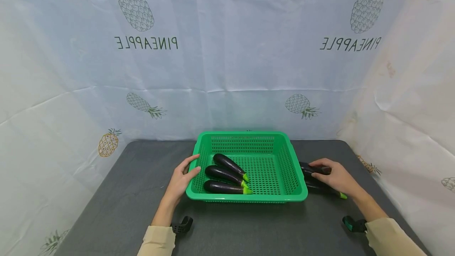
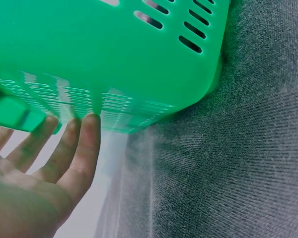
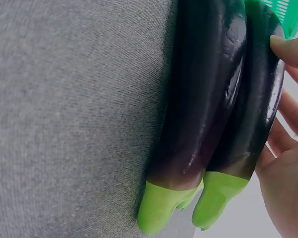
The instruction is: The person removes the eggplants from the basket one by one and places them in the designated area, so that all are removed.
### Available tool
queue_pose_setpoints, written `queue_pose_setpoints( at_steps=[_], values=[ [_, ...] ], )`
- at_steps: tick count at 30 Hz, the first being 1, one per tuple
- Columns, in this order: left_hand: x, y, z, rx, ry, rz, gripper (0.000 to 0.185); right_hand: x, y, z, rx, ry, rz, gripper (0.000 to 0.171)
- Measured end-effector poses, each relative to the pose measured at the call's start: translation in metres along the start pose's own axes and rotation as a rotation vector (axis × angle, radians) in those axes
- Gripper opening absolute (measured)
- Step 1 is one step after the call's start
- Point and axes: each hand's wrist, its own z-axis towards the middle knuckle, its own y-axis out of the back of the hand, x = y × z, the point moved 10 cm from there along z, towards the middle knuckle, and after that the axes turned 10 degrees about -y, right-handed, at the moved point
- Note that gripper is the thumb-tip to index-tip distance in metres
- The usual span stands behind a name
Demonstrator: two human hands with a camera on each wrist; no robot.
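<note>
A green plastic basket [image 1: 245, 198] with slotted walls stands on the dark table. Inside it, on the left, lie three dark purple eggplants [image 1: 224, 187] with light green stem ends. My left hand [image 1: 179, 181] touches the basket's left rim, and in the left wrist view its fairly straight fingers rest against the outer wall. To the right of the basket, my right hand [image 1: 335, 175] grips an eggplant [image 3: 256, 99] between thumb and fingers. Beside that one lies another eggplant [image 3: 203, 94] on the table. A further green stem end [image 3: 188, 201] shows partly hidden behind them.
The grey-black table [image 1: 249, 228] has rounded far corners. A white pineapple-print cloth [image 1: 245, 58] hangs behind it and along both sides. Black bands [image 1: 182, 225] sit at both wrists.
</note>
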Motion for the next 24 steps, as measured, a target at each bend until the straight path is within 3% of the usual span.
queue_pose_setpoints(
  at_steps=[16,24],
  values=[
    [0.0027,-0.0008,0.0001,0.002,0.018,-0.03,0.053,0.0019,0.0,0.0002,-0.052,0.005,-0.046,0.03],
    [0.0011,-0.001,0.0002,0.006,0.011,-0.032,0.054,0.0024,0.0006,-0.001,-0.028,0.0,-0.025,0.029]
  ],
)
